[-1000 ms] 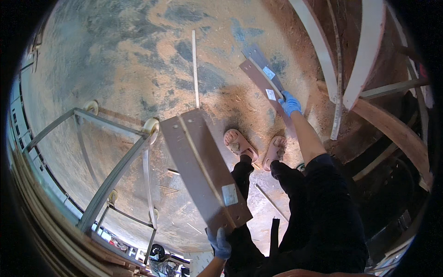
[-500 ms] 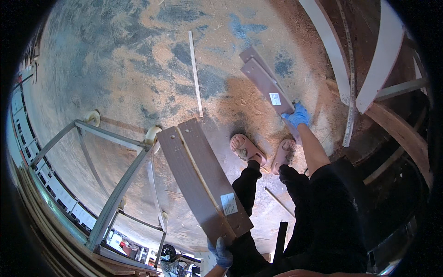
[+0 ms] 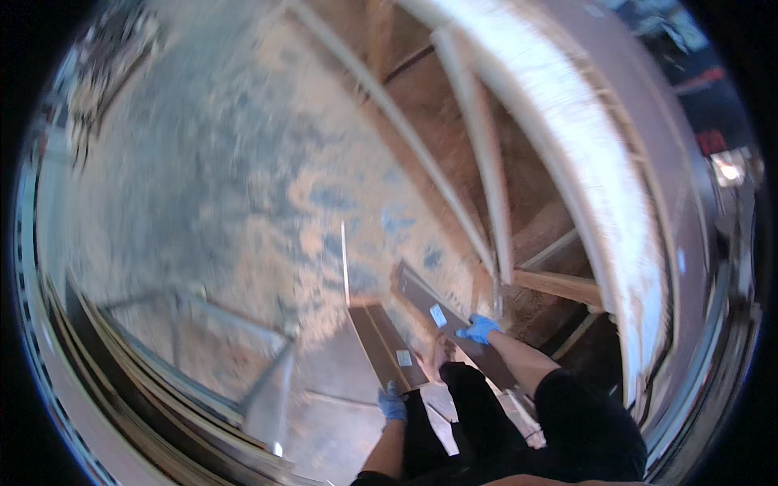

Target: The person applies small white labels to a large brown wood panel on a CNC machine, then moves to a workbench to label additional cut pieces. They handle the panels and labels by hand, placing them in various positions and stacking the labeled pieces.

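My left hand (image 3: 392,402), in a blue glove, grips the near end of a pair of flat brown boards (image 3: 366,334) lying side by side with a pale edge line between them. A white label (image 3: 403,358) is stuck on that pair. To the right, my right hand (image 3: 480,329), also blue-gloved, is closed on the edge of another long brown board (image 3: 419,293) with a white label (image 3: 438,315). Both loads slope away from me, above the floor and beside my legs. Fingers under the boards are hidden.
A large curved wooden frame (image 3: 559,105) with slanting struts (image 3: 478,130) stands to the right. At the lower left are a metal frame cart (image 3: 235,316) and stacked sheets (image 3: 154,397). A thin pale strip (image 3: 344,259) lies on the sawdust-covered floor (image 3: 219,162).
My view has lifted and turned, bringing the curved frame into sight and blurring the picture. The boards in both hands now appear lower and closer together. Each hand has kept its hold.
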`<state>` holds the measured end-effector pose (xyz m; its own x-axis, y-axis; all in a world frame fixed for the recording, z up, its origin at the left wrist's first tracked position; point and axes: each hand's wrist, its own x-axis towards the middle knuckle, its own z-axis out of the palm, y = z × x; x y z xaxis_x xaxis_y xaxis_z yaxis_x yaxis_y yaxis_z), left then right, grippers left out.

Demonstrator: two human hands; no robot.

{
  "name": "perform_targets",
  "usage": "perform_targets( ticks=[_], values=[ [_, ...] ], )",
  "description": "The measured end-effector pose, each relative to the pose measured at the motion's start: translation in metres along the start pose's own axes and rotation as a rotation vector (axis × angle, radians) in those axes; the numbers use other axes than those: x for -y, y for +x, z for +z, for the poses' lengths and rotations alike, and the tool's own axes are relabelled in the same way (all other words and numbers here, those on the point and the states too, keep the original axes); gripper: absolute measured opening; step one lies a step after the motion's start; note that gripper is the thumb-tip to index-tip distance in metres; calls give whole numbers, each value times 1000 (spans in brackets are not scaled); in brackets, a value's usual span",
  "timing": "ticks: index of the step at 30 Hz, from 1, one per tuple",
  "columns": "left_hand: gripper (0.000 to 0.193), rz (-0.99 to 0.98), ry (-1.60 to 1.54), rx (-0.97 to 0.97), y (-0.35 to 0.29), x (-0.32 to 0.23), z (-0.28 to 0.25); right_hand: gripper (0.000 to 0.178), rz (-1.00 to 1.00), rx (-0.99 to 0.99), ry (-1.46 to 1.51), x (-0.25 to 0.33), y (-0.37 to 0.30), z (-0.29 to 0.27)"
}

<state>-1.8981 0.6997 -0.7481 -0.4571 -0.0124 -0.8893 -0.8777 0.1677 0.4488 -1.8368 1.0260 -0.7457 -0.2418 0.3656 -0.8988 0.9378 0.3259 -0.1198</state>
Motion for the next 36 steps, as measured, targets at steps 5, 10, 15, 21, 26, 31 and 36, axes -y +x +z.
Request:
perform_targets(
  ticks=[5,10,15,21,26,31,36],
  values=[
    [40,-210,-276,36,4,-68,40,89,-122,143,93,14,-153,-114],
    [36,-354,-460,219,21,-219,25,99,-144,257,354,35,-228,-174],
    [39,-220,-489,246,41,-345,-5,70,-358,267,88,93,-160,-230],
    [38,-74,-411,217,84,-473,-18,65,-340,207,1,219,-112,-313],
    [35,-75,-406,231,149,-587,-55,62,-240,10,107,335,-93,-358],
    [33,-137,-540,281,212,-699,-75,56,-385,74,585,438,3,-358],
    [29,-113,-737,154,251,-776,-112,49,-293,101,769,572,-42,-402]
  ],
)
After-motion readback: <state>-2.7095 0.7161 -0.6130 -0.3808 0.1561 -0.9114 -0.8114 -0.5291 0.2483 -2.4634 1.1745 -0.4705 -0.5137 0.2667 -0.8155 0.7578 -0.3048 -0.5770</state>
